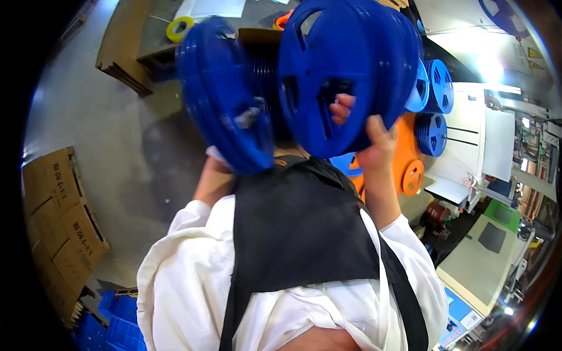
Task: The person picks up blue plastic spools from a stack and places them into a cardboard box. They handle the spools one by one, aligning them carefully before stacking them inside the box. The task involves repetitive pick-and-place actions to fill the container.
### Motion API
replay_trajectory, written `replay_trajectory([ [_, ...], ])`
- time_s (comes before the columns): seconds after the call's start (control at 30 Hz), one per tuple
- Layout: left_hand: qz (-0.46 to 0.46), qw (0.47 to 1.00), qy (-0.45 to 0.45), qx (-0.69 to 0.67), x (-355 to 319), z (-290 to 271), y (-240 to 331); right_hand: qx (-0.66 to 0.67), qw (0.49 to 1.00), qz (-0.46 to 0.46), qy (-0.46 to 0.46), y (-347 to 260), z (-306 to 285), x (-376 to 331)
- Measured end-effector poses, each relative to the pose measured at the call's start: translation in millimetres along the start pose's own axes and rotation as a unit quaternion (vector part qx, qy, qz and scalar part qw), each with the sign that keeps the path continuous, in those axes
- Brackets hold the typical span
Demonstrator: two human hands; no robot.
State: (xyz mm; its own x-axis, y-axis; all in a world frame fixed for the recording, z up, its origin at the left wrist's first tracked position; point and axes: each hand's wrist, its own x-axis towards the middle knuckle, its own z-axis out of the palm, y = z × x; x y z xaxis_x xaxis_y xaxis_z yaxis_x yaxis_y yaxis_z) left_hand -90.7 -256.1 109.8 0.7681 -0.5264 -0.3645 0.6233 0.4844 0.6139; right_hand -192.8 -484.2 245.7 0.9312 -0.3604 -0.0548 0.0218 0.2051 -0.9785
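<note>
Both of my hands hold up stacks of blue plastic reels in front of my black apron. My right hand [374, 140] is closed on the right stack of blue reels [345, 58], its thumb on the rim and fingertips showing through a slot in the front reel. The left stack of blue reels [211, 88] is tilted and smeared by motion. My left hand [218, 161] is at its lower edge, gripping it, with most of the fingers hidden behind the reels. Between the stacks, more dark blue reels [263, 76] show in an open cardboard box [257, 35].
A grey table [153, 29] with yellow tape [179, 29] stands ahead. On the right, more blue reels [434, 134] rest by an orange surface [404, 131] with an orange reel [413, 177]. Cartons [64, 222] and blue bins [120, 327] are at left; a machine [480, 257] is at right.
</note>
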Motion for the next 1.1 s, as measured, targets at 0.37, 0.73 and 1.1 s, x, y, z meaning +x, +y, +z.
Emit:
replay_trajectory([
  [0.37, -0.188, 0.931, -0.135, -0.284, 25, -3, -49, -0.095, 0.982, 0.025, -0.16, -1, 48, -4],
  [0.73, -0.133, 0.965, -0.038, -0.223, -17, -39, -31, 0.081, 0.979, 0.031, 0.183, 23, -67, -39],
  [1.1, -0.183, 0.972, 0.052, -0.135, 29, -53, -67, 0.144, 0.965, 0.062, 0.21, 48, -89, -35],
])
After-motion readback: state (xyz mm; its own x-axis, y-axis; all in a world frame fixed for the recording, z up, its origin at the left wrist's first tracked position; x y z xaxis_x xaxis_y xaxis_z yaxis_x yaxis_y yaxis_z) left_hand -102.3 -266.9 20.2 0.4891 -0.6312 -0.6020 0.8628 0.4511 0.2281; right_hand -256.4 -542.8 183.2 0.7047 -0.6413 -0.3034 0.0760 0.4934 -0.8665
